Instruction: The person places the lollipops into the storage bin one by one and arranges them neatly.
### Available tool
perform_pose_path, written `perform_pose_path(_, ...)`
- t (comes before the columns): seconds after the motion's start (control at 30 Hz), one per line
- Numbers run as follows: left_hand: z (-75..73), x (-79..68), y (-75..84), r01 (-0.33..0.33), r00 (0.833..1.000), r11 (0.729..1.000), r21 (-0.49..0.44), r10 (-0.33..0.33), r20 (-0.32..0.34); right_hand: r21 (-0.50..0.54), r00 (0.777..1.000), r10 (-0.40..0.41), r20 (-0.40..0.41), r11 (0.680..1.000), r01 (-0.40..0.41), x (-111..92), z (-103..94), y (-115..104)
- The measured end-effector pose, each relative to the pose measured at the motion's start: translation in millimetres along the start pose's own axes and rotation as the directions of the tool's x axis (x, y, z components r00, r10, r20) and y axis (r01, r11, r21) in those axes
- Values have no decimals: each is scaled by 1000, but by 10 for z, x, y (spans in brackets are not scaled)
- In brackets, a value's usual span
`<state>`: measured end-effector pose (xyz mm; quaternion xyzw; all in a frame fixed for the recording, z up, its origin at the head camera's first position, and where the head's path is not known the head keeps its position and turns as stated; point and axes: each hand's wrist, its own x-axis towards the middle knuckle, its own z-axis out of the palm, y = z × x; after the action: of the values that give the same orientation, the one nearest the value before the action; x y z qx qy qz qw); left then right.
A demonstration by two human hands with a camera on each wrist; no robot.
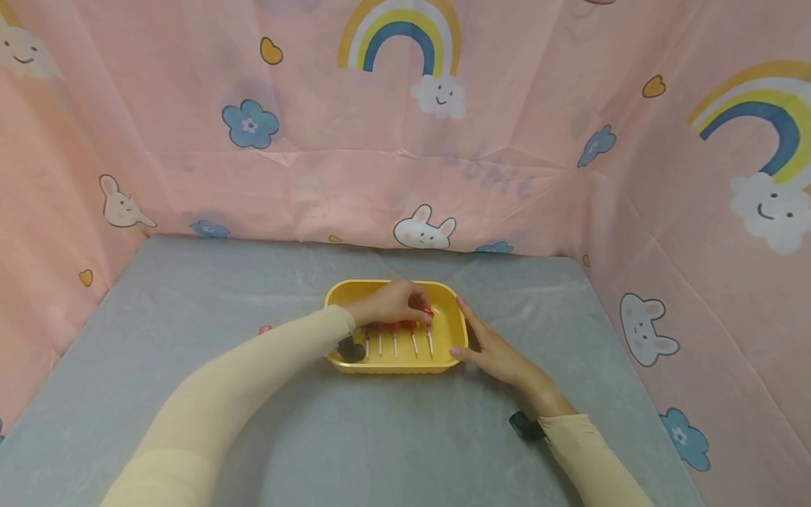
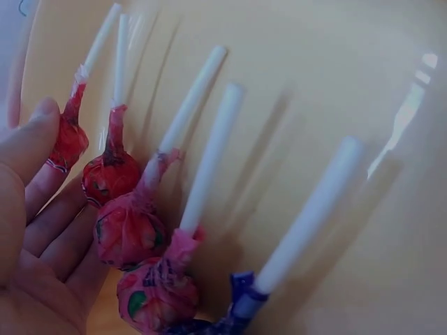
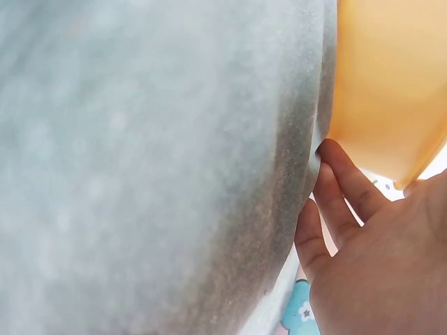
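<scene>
A yellow tray (image 1: 393,367) sits on the grey tabletop, holding several lollipops (image 1: 395,345) in a side-by-side row, white sticks toward me. My left hand (image 1: 398,301) reaches over the tray and pinches the red-wrapped lollipop (image 2: 70,139) at the row's right end between thumb and finger. Beside it in the left wrist view come another red lollipop (image 2: 112,178), pink-wrapped lollipops (image 2: 130,234) and one with a dark blue wrapper (image 2: 244,296). My right hand (image 1: 497,352) holds the tray's right end, thumb at the rim and fingers against the outer wall.
A small red-pink object (image 1: 265,329) lies on the table left of the tray, partly hidden by my left sleeve (image 1: 253,380). Pink patterned cloth (image 1: 355,190) hangs behind the table and along both sides. A black wrist camera (image 1: 526,427) is on my right wrist.
</scene>
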<state>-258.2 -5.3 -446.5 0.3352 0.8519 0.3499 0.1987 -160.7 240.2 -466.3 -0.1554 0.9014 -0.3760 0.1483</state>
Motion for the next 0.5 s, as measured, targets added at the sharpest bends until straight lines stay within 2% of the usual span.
perform_pose_path(0.2,3,1,20,-6,1000,999,37,6,-14,18,1000,10,-2,1000,-10,-7,-5,-6)
perform_pose_path(0.5,35,22,-61,-65,997,997,47,66,-31,11,1000,5,-2,1000,-5,-17,-5,-14)
